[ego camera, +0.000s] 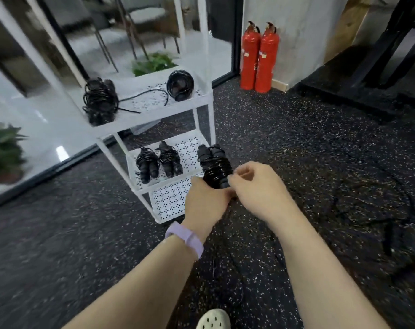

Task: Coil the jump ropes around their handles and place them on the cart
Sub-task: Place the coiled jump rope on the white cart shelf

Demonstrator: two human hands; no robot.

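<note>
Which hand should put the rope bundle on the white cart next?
Probably the left hand. It grips the coiled jump rope from below and is nearer the cart. The right hand only pinches at the coil's side, so it can let go.

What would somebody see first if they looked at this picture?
Probably the two hands in the middle: the left hand and right hand hold a black coiled jump rope just in front of the white cart. Next, the two bright red fire extinguishers against the wall at the back. More black rope bundles lie on the cart's shelves.
</note>
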